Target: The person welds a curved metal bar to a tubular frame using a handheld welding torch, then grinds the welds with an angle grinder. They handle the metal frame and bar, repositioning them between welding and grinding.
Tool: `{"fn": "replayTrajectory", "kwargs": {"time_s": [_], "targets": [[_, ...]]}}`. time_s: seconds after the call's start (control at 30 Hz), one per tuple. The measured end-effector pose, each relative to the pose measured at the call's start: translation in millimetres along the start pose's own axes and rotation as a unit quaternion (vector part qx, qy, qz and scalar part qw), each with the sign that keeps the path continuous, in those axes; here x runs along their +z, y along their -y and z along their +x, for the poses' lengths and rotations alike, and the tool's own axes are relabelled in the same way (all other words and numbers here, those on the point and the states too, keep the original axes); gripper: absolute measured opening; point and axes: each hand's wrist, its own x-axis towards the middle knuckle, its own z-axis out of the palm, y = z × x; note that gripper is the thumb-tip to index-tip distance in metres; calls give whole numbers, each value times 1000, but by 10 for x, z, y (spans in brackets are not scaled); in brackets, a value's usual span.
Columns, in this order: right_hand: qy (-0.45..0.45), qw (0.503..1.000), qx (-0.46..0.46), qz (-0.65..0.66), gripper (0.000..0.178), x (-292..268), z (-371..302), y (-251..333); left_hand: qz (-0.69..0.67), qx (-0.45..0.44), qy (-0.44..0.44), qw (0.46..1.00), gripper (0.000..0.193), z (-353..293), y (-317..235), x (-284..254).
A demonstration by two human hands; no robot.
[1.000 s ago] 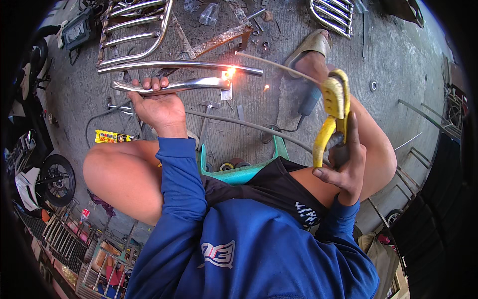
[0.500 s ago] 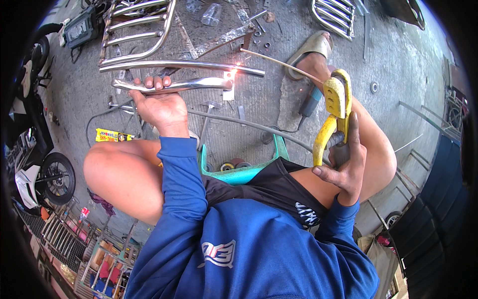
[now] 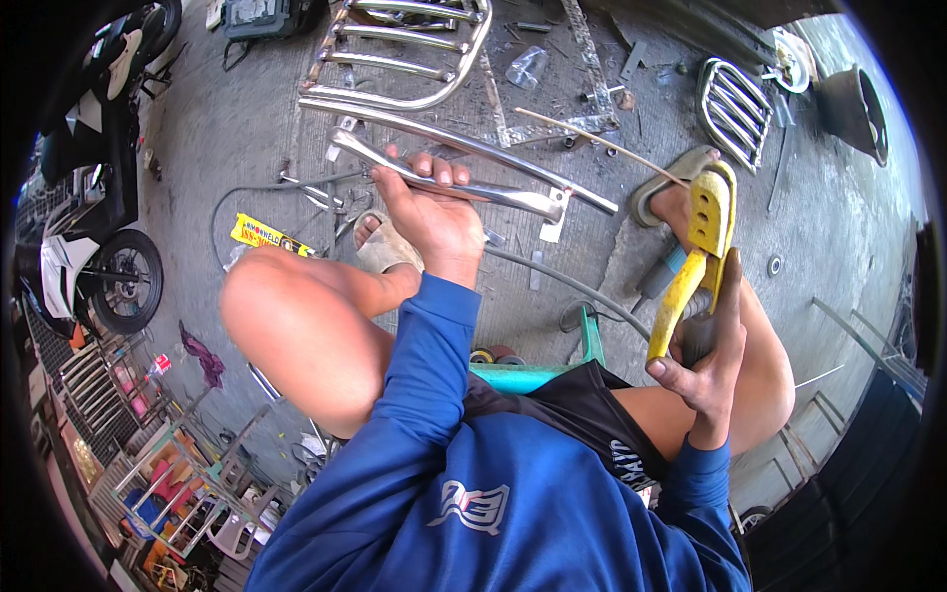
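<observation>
Our left hand [image 3: 441,222] is curled round a bent chrome tube [image 3: 493,194], fingertips showing along its far edge and the thumb lying near its left end. We hold it just above the concrete floor [image 3: 607,321], in front of our knees. Its long axis slants from upper left, where a small drilled tab [image 3: 346,123] sits, down to the lower right, where its end meets a small pale plate [image 3: 552,229]. Just beyond it, a longer chrome tube [image 3: 533,168] runs nearly parallel, slanting the same way.

Our right hand [image 3: 710,360] is closed round the dark grip of a yellow electrode holder [image 3: 706,227], index finger stretched up along the side and thumb bent by the lower end of the yellow lever. We have the holder close to upright, its head away from us and tilted a little to the right. A thin rod [image 3: 592,136] leaves that head and points to the upper left, its tip past the longer tube and near a rusty frame [image 3: 582,49]. From our grip side, a grey cable [image 3: 572,280] trails left across the floor.
</observation>
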Motion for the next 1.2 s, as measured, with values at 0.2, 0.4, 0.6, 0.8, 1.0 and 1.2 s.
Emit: {"fn": "replayTrajectory", "kwargs": {"time_s": [0.2, 0.4, 0.6, 0.8, 1.0, 1.2], "targets": [[76, 995, -67, -5, 131, 418, 485, 398, -23, -12, -12, 1000, 32, -14, 7, 22], [107, 966, -211, -108, 129, 850, 942, 663, -9, -9, -1, 1000, 40, -22, 1, -10], [56, 988, -131, -50, 127, 683, 861, 451, 7, 8, 7, 1000, 43, -68, 31, -104], [2, 994, -106, -14, 131, 470, 770, 242, 13, 5, 7, 1000, 39, -44, 5, -147], [-26, 994, -104, 13, 132, 308, 613, 164, 4, -19, 13, 1000, 34, -12, 0, -155], [-41, 990, -131, 31, 132, 227, 585, 84, 29, 11, 15, 999, 36, -29, -59, -115]]}}
